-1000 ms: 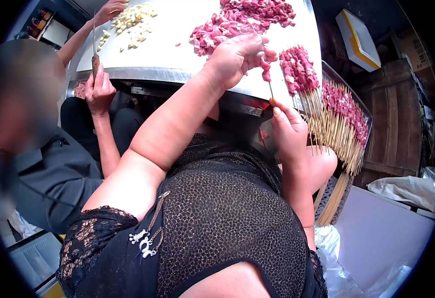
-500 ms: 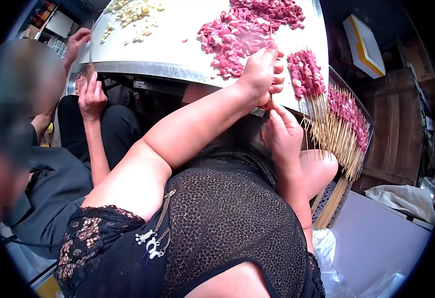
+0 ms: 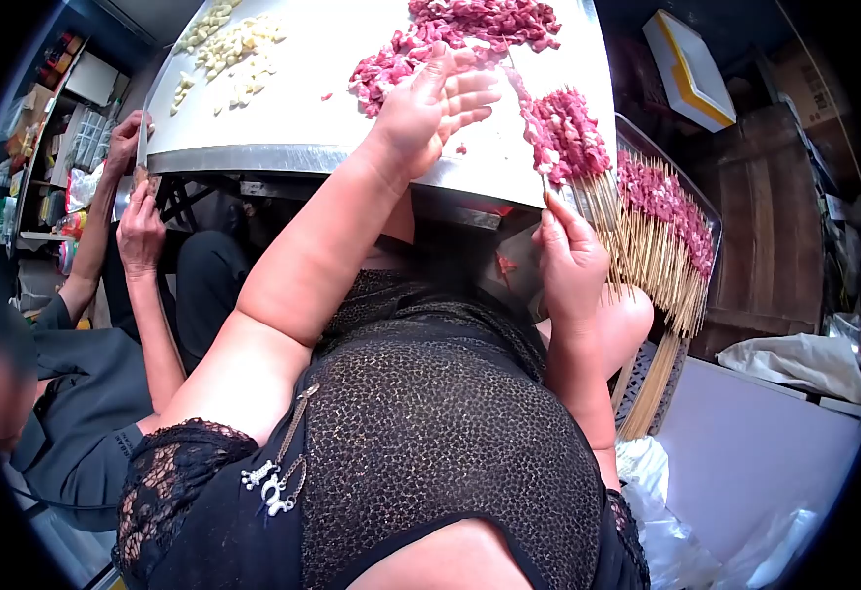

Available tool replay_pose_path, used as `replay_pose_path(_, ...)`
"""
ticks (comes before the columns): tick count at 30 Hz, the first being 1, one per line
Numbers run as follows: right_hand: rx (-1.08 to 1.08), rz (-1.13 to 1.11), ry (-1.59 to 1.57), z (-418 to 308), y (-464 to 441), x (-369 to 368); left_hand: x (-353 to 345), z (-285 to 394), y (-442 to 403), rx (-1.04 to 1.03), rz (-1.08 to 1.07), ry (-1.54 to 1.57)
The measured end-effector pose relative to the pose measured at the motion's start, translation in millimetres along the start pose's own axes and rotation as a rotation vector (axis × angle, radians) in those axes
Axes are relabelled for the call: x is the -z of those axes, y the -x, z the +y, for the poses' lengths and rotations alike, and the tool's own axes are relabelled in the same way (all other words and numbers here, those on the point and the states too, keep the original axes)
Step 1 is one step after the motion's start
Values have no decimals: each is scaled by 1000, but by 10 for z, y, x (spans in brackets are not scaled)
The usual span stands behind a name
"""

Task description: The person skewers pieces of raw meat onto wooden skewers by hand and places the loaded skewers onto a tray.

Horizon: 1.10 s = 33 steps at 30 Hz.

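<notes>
My left hand (image 3: 430,103) is open, palm up and fingers spread, over the table beside the pile of raw meat pieces (image 3: 383,77); it holds nothing. In my right hand (image 3: 570,251), thumb and fingers pinch the lower end of a meat skewer (image 3: 532,126), whose loaded part lies at the left side of a row of finished skewers (image 3: 573,133). The bamboo sticks of that row stick out over the table edge, near my right hand. Pale pieces of fat (image 3: 239,59) lie farther left on the white tabletop (image 3: 298,93).
A tray (image 3: 714,221) with many more meat skewers stands right of the table. Bare bamboo sticks (image 3: 652,393) lie below it. At left, a co-worker's hands (image 3: 141,231) hold a knife (image 3: 143,143). A white and yellow foam box (image 3: 691,69) is at back right.
My left hand has let go of the skewer, moved left and opened. My right hand has brought the skewer over to the row on the table. The view has shifted slightly.
</notes>
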State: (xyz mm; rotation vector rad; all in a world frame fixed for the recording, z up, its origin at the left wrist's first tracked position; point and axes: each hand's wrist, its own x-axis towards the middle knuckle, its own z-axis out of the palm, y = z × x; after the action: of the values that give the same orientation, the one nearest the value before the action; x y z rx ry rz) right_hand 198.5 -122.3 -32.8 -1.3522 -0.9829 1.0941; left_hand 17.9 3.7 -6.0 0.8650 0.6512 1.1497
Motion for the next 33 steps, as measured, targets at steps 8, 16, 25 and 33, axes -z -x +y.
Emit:
replay_pose_path(8,643,216,1313,-15,-76,351,-70,-333,34,-442,-127,-1269)
replay_pose_path(16,410,219,1469,33,29,572,-284,-663,78,-700,-208,-1782)
replay_pose_path(25,251,180,809,298,-204,1270,-236,-805,50,-629,-141,-1723)
replay_pose_path(33,-49,584,1216,689,-718,2795,-364,-807,66,-629,-155,-1762)
